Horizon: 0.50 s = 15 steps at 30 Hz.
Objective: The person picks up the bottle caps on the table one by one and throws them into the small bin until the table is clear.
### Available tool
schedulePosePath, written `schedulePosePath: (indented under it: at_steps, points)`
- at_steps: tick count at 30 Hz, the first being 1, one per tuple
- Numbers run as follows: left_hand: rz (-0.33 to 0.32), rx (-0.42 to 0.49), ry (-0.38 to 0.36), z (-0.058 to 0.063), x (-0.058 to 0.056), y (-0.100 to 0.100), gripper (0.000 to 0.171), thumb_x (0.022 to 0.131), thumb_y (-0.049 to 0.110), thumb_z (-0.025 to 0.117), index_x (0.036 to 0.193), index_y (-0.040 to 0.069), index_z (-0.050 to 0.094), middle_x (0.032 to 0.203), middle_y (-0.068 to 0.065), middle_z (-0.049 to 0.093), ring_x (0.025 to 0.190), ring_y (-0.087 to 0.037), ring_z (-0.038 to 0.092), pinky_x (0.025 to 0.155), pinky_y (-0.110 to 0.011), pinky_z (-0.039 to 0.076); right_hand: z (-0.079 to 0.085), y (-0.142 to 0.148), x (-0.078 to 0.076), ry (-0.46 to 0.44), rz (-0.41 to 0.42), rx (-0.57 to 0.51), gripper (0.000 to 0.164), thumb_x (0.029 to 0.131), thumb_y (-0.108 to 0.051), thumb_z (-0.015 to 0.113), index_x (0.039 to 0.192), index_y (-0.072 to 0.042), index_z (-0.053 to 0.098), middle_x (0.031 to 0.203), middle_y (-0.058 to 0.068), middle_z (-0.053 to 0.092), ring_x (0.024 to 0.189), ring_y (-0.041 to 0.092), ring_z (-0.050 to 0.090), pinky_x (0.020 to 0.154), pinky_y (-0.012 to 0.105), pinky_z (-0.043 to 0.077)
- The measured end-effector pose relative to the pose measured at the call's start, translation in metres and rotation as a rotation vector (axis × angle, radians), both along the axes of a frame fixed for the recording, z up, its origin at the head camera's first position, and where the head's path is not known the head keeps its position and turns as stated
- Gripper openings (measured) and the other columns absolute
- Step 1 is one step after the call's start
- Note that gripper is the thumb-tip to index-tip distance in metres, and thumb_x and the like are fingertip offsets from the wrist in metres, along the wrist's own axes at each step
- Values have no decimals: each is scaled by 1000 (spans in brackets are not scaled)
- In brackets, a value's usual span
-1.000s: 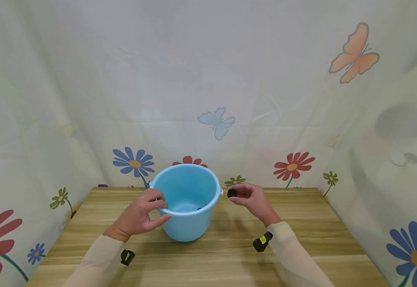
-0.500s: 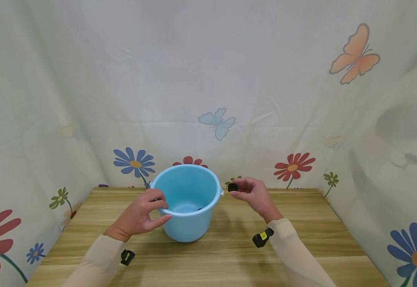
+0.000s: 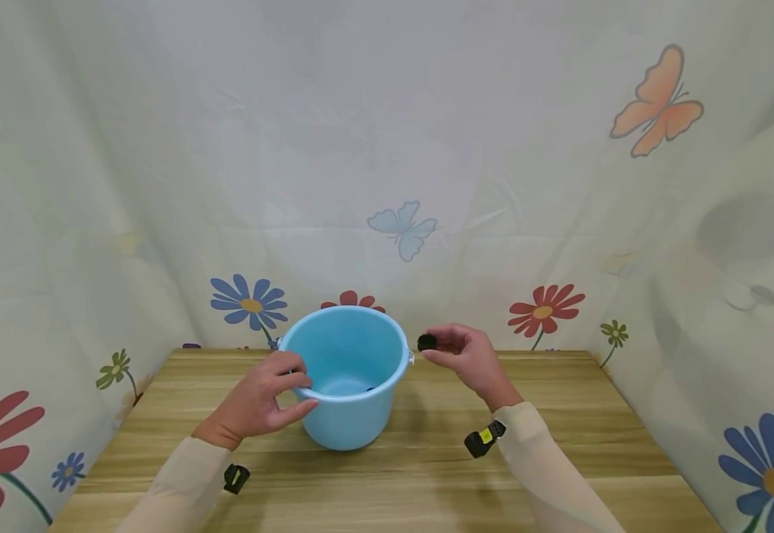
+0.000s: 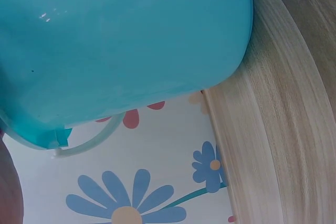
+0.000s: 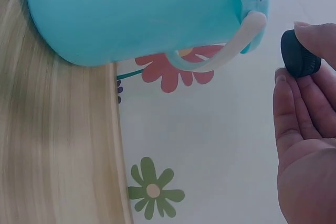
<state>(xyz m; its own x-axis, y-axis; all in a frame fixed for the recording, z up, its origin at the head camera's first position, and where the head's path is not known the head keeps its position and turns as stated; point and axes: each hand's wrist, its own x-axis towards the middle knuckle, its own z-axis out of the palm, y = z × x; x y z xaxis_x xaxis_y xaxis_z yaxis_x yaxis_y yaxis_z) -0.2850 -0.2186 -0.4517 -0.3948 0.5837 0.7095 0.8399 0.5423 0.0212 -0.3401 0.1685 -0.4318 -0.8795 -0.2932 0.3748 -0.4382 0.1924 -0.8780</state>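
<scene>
A light blue bucket (image 3: 348, 423) stands upright on the wooden table. My left hand (image 3: 262, 394) holds its near left rim, fingers over the edge and thumb outside. To the right of the bucket, my right hand (image 3: 472, 364) is raised level with the rim and pinches a black bottle cap (image 3: 427, 342) between thumb and fingers. Ridges run round the cap's side in the right wrist view. A small dark blue thing (image 3: 370, 389) lies at the bucket's bottom, mostly hidden by the near wall. Only an edge of the left hand shows in the left wrist view.
The bucket's white handle (image 5: 226, 51) hangs down along its far side. Behind the wooden table (image 3: 527, 459), a pale curtain (image 3: 493, 148) printed with flowers and butterflies encloses the back and both sides. A black wrist camera (image 3: 483, 438) sits at the right sleeve.
My right hand has risen a little with the bottle cap and tilted slightly, staying right of the bucket. The left hand and the bucket have not moved.
</scene>
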Motion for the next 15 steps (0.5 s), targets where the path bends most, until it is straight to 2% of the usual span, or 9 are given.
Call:
schedulePosePath:
  at_steps: [6,15]
  points:
    - [-2,-2,3,1,0,0,20,82,37,84,91,24,72,96,7,59,95,-11,54,79,-40,56,5,-6,3,6,19,-8,39,85,-19,84,121,-8,73,117,15,73,101,22,72,89,25,59]
    - [-1,-6,14,0,-1,0,19,83,38,83,90,24,71,94,8,58,94,-10,53,78,-40,55,8,-15,3,35,7,10,36,86,-18,83,120,-11,73,116,12,74,101,22,71,89,25,58]
